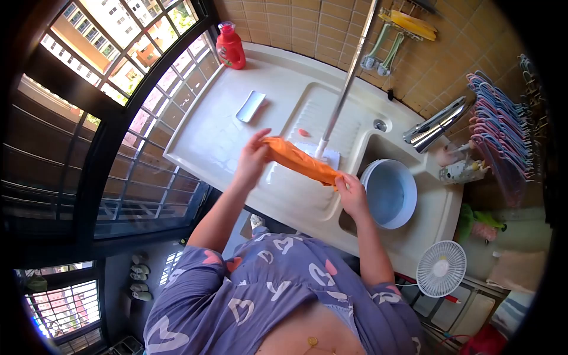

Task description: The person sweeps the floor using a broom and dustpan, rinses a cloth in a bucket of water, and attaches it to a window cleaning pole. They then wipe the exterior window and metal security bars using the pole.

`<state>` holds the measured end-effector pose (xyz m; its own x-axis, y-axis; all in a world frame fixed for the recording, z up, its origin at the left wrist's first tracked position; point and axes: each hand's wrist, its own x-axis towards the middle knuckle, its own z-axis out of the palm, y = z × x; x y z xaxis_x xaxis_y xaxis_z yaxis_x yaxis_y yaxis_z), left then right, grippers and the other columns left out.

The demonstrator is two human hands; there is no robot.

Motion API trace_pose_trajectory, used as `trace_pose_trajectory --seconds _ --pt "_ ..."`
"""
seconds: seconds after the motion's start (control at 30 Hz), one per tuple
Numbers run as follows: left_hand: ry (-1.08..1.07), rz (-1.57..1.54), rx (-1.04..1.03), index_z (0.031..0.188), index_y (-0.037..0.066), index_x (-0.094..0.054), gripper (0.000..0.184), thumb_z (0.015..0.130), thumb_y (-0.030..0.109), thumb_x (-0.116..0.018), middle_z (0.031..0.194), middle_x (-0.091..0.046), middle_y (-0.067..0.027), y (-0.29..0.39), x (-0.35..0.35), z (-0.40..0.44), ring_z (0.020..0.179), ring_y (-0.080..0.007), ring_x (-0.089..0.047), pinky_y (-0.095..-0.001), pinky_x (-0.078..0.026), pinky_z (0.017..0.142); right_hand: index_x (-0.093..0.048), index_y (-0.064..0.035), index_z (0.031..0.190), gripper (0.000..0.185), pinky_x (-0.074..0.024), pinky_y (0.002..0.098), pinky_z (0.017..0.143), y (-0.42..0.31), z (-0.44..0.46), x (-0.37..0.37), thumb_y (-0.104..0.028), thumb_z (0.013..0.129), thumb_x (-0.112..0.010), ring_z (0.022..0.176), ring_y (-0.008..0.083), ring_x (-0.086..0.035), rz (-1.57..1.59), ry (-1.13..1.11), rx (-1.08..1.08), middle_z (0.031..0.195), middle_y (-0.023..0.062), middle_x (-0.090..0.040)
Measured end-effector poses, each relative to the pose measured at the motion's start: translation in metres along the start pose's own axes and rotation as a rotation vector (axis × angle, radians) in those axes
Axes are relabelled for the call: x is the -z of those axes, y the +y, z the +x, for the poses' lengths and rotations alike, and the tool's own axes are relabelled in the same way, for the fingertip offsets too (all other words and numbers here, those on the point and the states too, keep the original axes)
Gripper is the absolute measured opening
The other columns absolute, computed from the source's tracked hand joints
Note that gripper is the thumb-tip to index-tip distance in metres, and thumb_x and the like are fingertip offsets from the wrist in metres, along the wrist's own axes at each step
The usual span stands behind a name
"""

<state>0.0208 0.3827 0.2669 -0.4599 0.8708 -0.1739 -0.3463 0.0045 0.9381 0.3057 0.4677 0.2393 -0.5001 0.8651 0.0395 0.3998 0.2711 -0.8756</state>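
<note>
2 hands [256,155] stretch 1 orange cloth [302,163].

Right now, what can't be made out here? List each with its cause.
Head view:
- Metal pole top: cut off by top edge.
- Sink floor: mostly hidden by the bucket.
- Print on the red bottle: too small.
- Orange cloth outline, between left hand and right hand: hidden by folds.

Bright window daylight from the left; fisheye edges curve into black.

tan wall tiles [319,29] | black-framed windows [112,112] | bright daylight
</note>
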Motion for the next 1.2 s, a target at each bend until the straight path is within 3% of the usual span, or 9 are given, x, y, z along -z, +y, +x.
trace_pose_trajectory --seconds 0.07,0.37,0.5,0.57,0.7,0.77,0.83,1.03,1.2 --pt "0.029 -0.070 -0.042 0.130 0.002 -0.049 0.039 0.092 -0.003 -0.043 0.116 -0.062 -0.0141 0.025 0.041 0.000 0.103 -0.0228 -0.064 -0.0363 -0.054 0.089 -0.061 0.0031 0.118 0.032 -0.0459 0.0244 0.082 0.002 0.018 -0.030 -0.022 0.102 -0.049 0.089 0.0105 -0.060 0.429 -0.087 -0.096 0.101 0.0055 -0.065" --pt "0.004 0.236 0.001 0.120 0.004 -0.056 0.041 0.082 -0.008 -0.045 0.104 -0.063 -0.0075 0.037 0.169 -0.021 0.099 -0.0206 -0.063 -0.0325 -0.053 0.091 -0.059 0.0013 0.110 0.022 -0.0448 0.0231 0.085 -0.121 0.059 -0.085 -0.016 0.102 -0.050 0.091 0.0083 -0.056 0.651 -0.136 0.073 0.094 0.0012 -0.059" --pt "-0.182 0.948 -0.167 0.130 0.014 -0.056 0.061 0.072 0.000 -0.069 0.140 -0.040 -0.0208 0.048 0.163 -0.039 0.126 -0.0314 -0.046 -0.0394 -0.040 0.106 -0.060 -0.0005 0.108 0.017 -0.0458 0.0249 0.080 -0.172 0.058 -0.106 -0.014 0.099 -0.054 0.088 0.0092 -0.055 0.498 -0.302 0.247 0.093 0.0019 -0.058" --pt "-0.241 0.972 -0.436 0.122 0.012 -0.059 0.053 0.072 0.004 -0.073 0.133 -0.048 -0.0214 0.045 0.141 -0.040 0.125 -0.0324 -0.048 -0.0406 -0.040 0.106 -0.061 -0.0008 0.106 0.016 -0.0461 0.0257 0.078 -0.190 0.057 -0.113 -0.013 0.098 -0.055 0.086 0.0098 -0.056 0.456 -0.369 0.291 0.092 0.0027 -0.059" --pt "-0.536 0.766 -0.353 0.104 0.005 -0.058 0.032 0.077 0.006 -0.074 0.117 -0.060 -0.0173 0.048 0.135 -0.017 0.119 -0.0249 -0.055 -0.0380 -0.043 0.101 -0.064 -0.0027 0.099 0.015 -0.0437 0.0237 0.077 -0.216 0.060 -0.104 -0.016 0.097 -0.058 0.083 0.0080 -0.053 0.328 -0.322 0.417 0.086 -0.0004 -0.059" --pt "-0.509 0.229 -0.026 0.085 0.005 -0.051 0.021 0.084 0.006 -0.071 0.095 -0.064 -0.0056 0.039 0.148 0.004 0.097 -0.0131 -0.061 -0.0304 -0.049 0.087 -0.065 -0.0011 0.100 0.014 -0.0452 0.0241 0.071 -0.207 0.070 -0.091 -0.014 0.094 -0.062 0.078 0.0097 -0.054 0.243 -0.151 0.273 0.085 0.0012 -0.061" --pt "-0.454 0.239 -0.069 0.084 0.009 -0.048 0.023 0.086 0.004 -0.071 0.079 -0.054 0.0054 0.054 0.150 0.023 0.074 -0.0028 -0.052 -0.0209 -0.045 0.066 -0.065 -0.0006 0.102 0.018 -0.0451 0.0227 0.070 -0.183 0.091 -0.089 -0.017 0.095 -0.063 0.076 0.0074 -0.053 0.211 -0.026 0.251 0.083 -0.0008 -0.061" --pt "-0.323 0.772 -0.431 0.099 0.007 -0.057 0.032 0.076 0.004 -0.078 0.078 -0.051 -0.0007 0.132 0.146 0.055 0.072 -0.0087 -0.052 -0.0245 -0.047 0.065 -0.065 0.0005 0.104 0.020 -0.0452 0.0218 0.070 -0.168 0.090 -0.091 -0.017 0.095 -0.063 0.075 0.0065 -0.052 0.248 0.229 0.201 0.086 0.0002 -0.063" --pt "-0.388 1.001 -0.673 0.085 0.007 -0.067 0.016 0.073 0.002 -0.077 0.079 -0.057 -0.0067 0.158 0.174 0.029 0.074 -0.0228 -0.061 -0.0313 -0.051 0.066 -0.065 -0.0038 0.100 0.013 -0.0445 0.0257 0.062 -0.160 0.051 -0.126 -0.013 0.091 -0.065 0.071 0.0115 -0.054 0.071 0.112 0.334 0.079 0.0023 -0.058"
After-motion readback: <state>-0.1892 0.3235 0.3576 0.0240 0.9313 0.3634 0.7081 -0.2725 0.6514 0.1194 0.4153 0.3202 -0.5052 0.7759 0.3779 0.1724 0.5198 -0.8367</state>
